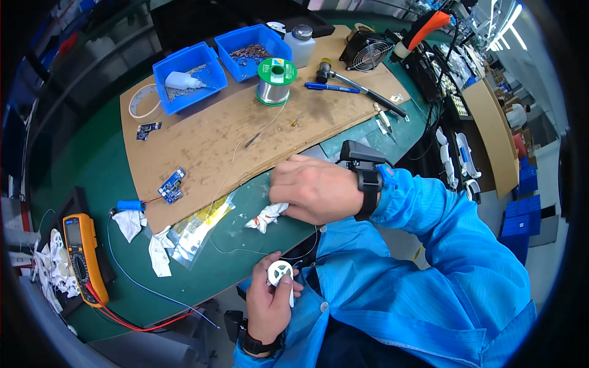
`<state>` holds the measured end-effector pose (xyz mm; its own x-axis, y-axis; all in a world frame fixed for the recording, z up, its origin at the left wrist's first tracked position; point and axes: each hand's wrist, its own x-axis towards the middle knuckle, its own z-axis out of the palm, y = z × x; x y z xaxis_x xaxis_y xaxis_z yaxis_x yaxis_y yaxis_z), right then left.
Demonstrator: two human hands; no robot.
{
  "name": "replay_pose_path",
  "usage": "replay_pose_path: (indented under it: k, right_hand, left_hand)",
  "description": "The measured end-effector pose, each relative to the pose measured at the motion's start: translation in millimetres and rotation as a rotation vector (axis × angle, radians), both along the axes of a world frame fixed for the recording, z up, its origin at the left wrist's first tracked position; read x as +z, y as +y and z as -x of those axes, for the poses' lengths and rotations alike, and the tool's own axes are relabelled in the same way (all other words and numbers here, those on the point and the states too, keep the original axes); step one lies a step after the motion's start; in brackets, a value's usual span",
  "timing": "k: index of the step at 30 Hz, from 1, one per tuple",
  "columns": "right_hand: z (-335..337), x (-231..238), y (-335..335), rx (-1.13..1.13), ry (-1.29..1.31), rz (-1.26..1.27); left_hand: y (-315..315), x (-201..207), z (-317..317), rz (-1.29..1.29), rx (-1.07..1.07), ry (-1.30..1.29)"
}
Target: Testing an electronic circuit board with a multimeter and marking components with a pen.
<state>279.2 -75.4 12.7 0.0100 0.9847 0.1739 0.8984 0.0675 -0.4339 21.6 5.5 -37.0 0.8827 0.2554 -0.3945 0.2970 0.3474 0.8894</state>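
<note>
My left hand (pixel 270 303), near the table's front edge, holds a small white spoked reel (pixel 280 272) between thumb and fingers. Thin wire loops around beside it and runs over the table toward the solder spool (pixel 276 83), which is green-ended and stands upright on the cardboard. My right hand (pixel 316 190) is lowered over the green tabletop, its fingers curled under and partly hidden. A crumpled white tissue (pixel 267 218) with orange marks sticks out from those fingers. The loop of wire rises toward this hand, but where it ends is hidden.
On the cardboard (pixel 202 159) lie blue bins (pixel 190 61) of small parts, a tape roll (pixel 145 101), a circuit board (pixel 172 185), a blue pen (pixel 332 88) and a hammer (pixel 362 89). A yellow multimeter (pixel 84 257) with leads stands left. A fan (pixel 368 55) sits at the back.
</note>
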Motion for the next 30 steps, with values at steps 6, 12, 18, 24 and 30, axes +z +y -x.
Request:
replay_pose_path:
  k: [6, 12, 18, 24, 30]
  right_hand:
    - [-8.0, 36.6, -23.0, -0.174, 0.236, -0.089]
    - [10.1, 5.7, -28.7, -0.179, 0.236, -0.045]
    - [25.1, -5.1, -45.5, -0.145, 0.212, 0.018]
    - [25.4, -9.7, -56.4, -0.246, 0.293, -0.083]
    - [36.0, -14.4, -62.4, -0.202, 0.255, 0.002]
  left_hand:
    - [2.6, -1.3, 1.5, 0.045, 0.015, -0.007]
    - [2.4, 2.2, 1.0, 0.114, 0.063, -0.015]
    - [-1.5, -0.1, 3.2, 0.052, 0.062, -0.043]
    - [-13.3, 0.9, -2.4, 0.009, -0.022, -0.042]
    - [-24.0, 4.0, -6.6, -0.086, -0.087, 0.018]
